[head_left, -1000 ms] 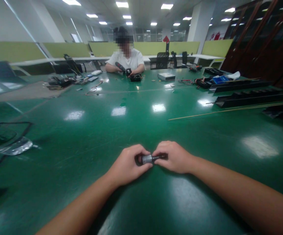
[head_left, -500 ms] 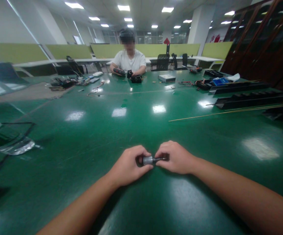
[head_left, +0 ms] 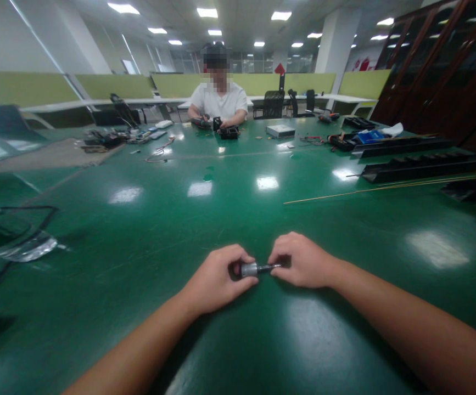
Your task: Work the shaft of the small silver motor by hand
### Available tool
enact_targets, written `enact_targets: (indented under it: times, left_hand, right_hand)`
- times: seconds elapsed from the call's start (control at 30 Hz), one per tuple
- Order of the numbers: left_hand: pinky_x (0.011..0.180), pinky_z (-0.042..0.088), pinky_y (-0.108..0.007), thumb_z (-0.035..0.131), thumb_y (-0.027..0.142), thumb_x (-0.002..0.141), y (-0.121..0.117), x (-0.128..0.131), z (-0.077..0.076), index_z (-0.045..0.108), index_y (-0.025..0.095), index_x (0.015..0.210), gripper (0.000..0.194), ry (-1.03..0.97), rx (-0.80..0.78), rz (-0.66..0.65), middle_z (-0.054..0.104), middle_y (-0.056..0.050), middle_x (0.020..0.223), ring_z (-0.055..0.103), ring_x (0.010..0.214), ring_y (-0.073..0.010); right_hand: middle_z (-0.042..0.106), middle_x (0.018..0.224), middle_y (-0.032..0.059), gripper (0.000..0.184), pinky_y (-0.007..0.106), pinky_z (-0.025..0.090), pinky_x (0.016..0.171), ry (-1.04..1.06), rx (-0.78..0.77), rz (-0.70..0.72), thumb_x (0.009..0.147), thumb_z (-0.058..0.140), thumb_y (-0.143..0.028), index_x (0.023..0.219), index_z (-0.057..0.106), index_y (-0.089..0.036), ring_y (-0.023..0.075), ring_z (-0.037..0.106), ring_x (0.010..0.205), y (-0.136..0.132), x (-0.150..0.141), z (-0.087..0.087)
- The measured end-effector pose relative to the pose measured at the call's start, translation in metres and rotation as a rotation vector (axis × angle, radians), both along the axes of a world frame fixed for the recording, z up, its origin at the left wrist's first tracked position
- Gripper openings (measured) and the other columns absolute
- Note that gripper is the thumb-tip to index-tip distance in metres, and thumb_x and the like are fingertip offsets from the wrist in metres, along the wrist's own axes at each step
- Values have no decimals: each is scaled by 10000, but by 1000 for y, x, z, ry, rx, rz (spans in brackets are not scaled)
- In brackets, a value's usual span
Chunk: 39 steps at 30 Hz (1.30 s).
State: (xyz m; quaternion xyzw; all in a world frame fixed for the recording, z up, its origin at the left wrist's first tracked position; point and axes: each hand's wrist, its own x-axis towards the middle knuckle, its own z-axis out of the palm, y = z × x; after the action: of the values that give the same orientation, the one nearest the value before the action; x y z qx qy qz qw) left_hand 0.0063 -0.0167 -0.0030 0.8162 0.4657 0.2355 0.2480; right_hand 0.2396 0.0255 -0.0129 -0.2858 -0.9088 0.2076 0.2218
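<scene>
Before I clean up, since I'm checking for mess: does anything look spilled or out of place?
The heap of parts at far left looks untidy, its pieces jumbled together. The bright patches on the green table look like reflections, not spills.

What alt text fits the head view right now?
The left hand holds a small silver cylinder over a green table; the right hand is at the end of its thin shaft. Opposite, a person in white handles dark parts.
</scene>
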Motion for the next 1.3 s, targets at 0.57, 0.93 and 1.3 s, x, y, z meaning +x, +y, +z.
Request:
enact_targets:
  times: [0.57,0.93,1.3]
  left_hand:
    - [640,452,-248,723,256,772,0,-1,0,649,173,899,168,11,-9,-7,640,-18,816,591,698,-149]
    - [648,449,-257,721,276,783,1,-2,-1,645,170,909,181,16,-4,-2,640,-23,839,587,704,-154]
    - [660,441,-262,715,283,792,2,-5,-5,636,172,908,178,25,-2,-13,633,-18,850,585,726,-157]
  right_hand:
    - [653,731,10,79,227,434,606,-20,-210,15,716,723,-200,787,738,-169,115,577,652,12,12,4]
    - [655,712,8,114,217,448,578,-39,-343,6,700,723,-217,785,729,-142,109,570,622,28,27,3]
    - [658,729,13,138,222,441,579,-48,-326,17,727,738,-264,803,746,-150,111,581,629,21,19,5]
